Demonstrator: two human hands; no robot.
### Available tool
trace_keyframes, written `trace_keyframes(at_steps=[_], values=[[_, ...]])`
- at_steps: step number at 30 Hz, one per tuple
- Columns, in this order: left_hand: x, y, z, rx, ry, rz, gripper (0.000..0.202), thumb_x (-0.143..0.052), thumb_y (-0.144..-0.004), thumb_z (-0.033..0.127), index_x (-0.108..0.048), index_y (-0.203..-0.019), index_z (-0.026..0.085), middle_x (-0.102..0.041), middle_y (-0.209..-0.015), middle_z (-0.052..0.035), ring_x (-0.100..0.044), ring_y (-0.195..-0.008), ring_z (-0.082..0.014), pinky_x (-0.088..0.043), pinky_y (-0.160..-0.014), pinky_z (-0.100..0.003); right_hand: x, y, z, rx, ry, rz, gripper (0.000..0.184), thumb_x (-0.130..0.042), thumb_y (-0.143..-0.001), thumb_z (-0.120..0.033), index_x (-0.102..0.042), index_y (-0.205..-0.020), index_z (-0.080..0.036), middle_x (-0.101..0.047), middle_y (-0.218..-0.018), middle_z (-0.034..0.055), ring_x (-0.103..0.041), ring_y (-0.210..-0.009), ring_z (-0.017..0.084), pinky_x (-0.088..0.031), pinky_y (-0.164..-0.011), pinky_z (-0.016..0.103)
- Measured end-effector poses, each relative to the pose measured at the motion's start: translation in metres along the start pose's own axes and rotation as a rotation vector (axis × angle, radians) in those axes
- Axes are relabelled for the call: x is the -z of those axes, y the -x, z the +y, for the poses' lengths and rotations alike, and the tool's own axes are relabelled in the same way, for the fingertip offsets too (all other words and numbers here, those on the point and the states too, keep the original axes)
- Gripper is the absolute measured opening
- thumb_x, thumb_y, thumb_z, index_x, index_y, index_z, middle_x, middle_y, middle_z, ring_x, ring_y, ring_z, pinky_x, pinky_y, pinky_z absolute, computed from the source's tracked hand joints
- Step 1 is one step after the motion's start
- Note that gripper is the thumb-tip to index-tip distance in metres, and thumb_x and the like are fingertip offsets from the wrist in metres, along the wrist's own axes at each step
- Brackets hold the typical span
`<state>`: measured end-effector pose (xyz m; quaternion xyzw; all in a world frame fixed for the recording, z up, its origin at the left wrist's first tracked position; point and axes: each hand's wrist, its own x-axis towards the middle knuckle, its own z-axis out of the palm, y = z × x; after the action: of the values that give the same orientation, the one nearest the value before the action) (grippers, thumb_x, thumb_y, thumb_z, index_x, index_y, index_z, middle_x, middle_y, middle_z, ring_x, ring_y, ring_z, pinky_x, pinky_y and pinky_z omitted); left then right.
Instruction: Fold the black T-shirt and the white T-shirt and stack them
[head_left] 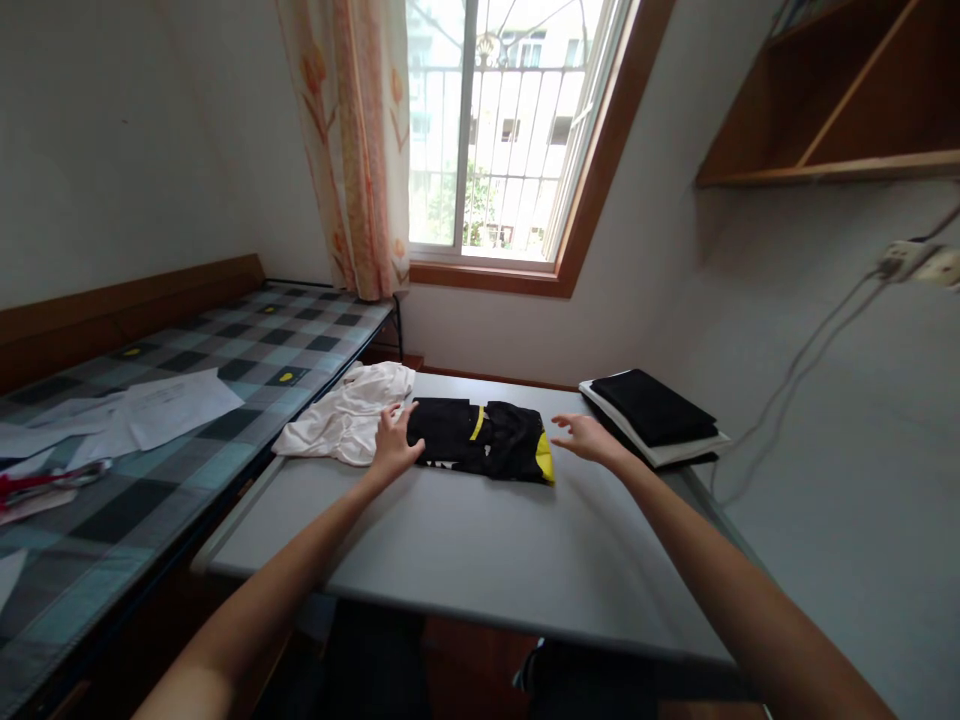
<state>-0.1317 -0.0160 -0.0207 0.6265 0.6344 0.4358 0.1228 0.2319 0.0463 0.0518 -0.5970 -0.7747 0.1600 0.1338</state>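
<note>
Black garment (514, 440): folded, pretty much mid-frame, yellow patch (545, 460) at right
Left hand (397, 442): fingers spread at its left end, can't tell if touching
Right hand (586, 438): fingers parted too, just off the patch
White cloth (352, 415): rumpled, left of centre

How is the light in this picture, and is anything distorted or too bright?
Head view: window washed out by daylight; head view: floor under the table dark, folds in the black garment faint; head view: window frame leans, likely wide-angle distortion.

readable text: none | papers (176, 405): print too small | black garment (469, 445): white marks (442, 464) (illegible)
</note>
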Motion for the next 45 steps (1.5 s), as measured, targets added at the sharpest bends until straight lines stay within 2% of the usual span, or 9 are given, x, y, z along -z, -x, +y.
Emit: trace_keyframes(at_steps=[6, 9, 13, 18, 24, 30, 36, 40, 45], values=[[-0.028, 0.009, 0.027, -0.303, -0.339, -0.354, 0.050, -0.070, -0.075, 0.046, -0.063, -0.121, 0.026, -0.055, -0.127, -0.0097, -0.049, -0.117, -0.0309, -0.041, -0.096, -0.045, -0.054, 0.002, -0.039, 0.414, 0.125, -0.084, 0.064, -0.074, -0.076, -0.036, -0.054, -0.137, -0.028, -0.052, -0.139, 0.0124, -0.050, -0.124, 0.030, -0.042, -0.100, 0.043], [-0.038, 0.009, 0.034, -0.311, -0.390, -0.368, 0.028, -0.065, -0.082, 0.037, -0.069, -0.107, 0.023, -0.063, -0.110, -0.0086, -0.057, -0.104, -0.0272, -0.043, -0.089, -0.039, -0.069, 0.001, -0.055, 0.452, 0.258, -0.121, 0.041, -0.071, -0.079, -0.035, -0.068, -0.119, -0.029, -0.054, -0.137, 0.0090, -0.049, -0.123, 0.031, -0.040, -0.099, 0.043], [-0.021, -0.007, 0.029, -0.180, -0.225, -0.216, 0.017, -0.054, -0.089, 0.027, -0.069, -0.094, 0.021, -0.067, -0.092, -0.0055, -0.063, -0.079, -0.0180, -0.046, -0.074, -0.029, -0.053, -0.004, -0.053, 0.388, 0.307, -0.017, 0.021, -0.064, -0.085, -0.031, -0.071, -0.104, -0.024, -0.068, -0.114, 0.0065, -0.057, -0.108, 0.026, -0.041, -0.092, 0.036], [0.047, -0.039, -0.009, 0.092, -0.026, 0.254, 0.018, -0.055, -0.088, 0.029, -0.062, -0.097, 0.016, -0.066, -0.086, -0.0041, -0.060, -0.070, -0.0150, -0.048, -0.065, -0.027, 0.004, 0.010, -0.016, 0.256, 0.516, 0.111, 0.019, -0.061, -0.087, -0.028, -0.071, -0.101, -0.021, -0.068, -0.108, 0.0103, -0.057, -0.104, 0.026, -0.040, -0.087, 0.036], [0.089, -0.036, -0.046, 0.145, -0.110, 0.365, 0.022, -0.058, -0.078, 0.012, -0.058, -0.100, 0.014, -0.062, -0.098, -0.0082, -0.059, -0.087, -0.0202, -0.050, -0.081, -0.036, 0.040, 0.034, 0.010, -0.032, 0.771, -0.061, 0.029, -0.072, -0.076, -0.040, -0.074, -0.094, -0.017, -0.063, -0.115, 0.0179, -0.054, -0.109, 0.035, -0.041, -0.086, 0.043], [0.050, -0.020, -0.014, -0.025, -0.241, 0.273, 0.017, -0.061, -0.079, 0.021, -0.066, -0.095, 0.021, -0.060, -0.105, -0.0088, -0.053, -0.108, -0.0285, -0.040, -0.099, -0.048, -0.008, 0.016, -0.040, 0.377, 0.461, -0.045, 0.037, -0.060, -0.087, -0.039, -0.066, -0.119, -0.022, -0.065, -0.114, 0.0115, -0.058, -0.106, 0.025, -0.041, -0.092, 0.034], [0.018, -0.006, 0.022, -0.364, -0.012, -0.235, 0.016, -0.051, -0.087, 0.022, -0.067, -0.089, 0.019, -0.065, -0.090, -0.0046, -0.060, -0.089, -0.0180, -0.049, -0.084, -0.032, -0.064, -0.014, -0.077, 0.383, 0.465, -0.020, 0.023, -0.052, -0.089, -0.024, -0.069, -0.104, -0.017, -0.065, -0.115, 0.0172, -0.056, -0.113, 0.031, -0.035, -0.097, 0.041], [-0.003, 0.015, 0.035, -0.431, 0.052, -0.482, 0.022, -0.049, -0.089, 0.023, -0.069, -0.097, 0.018, -0.067, -0.095, -0.0055, -0.064, -0.083, -0.0152, -0.051, -0.080, -0.027, -0.058, -0.035, -0.086, 0.187, 0.284, 0.014, 0.032, -0.034, -0.095, -0.023, -0.062, -0.107, -0.015, -0.070, -0.099, 0.0174, -0.064, -0.095, 0.027, -0.041, -0.087, 0.037], [-0.033, 0.027, 0.044, -0.471, -0.124, -0.437, 0.047, -0.051, -0.088, 0.022, -0.052, -0.135, 0.020, -0.047, -0.143, -0.0131, -0.048, -0.128, -0.0273, -0.042, -0.105, -0.042, -0.027, -0.049, -0.099, 0.045, -0.385, 0.167, 0.023, -0.035, -0.090, -0.025, -0.058, -0.090, -0.018, -0.068, -0.100, 0.0103, -0.061, -0.093, 0.021, -0.045, -0.080, 0.029]])
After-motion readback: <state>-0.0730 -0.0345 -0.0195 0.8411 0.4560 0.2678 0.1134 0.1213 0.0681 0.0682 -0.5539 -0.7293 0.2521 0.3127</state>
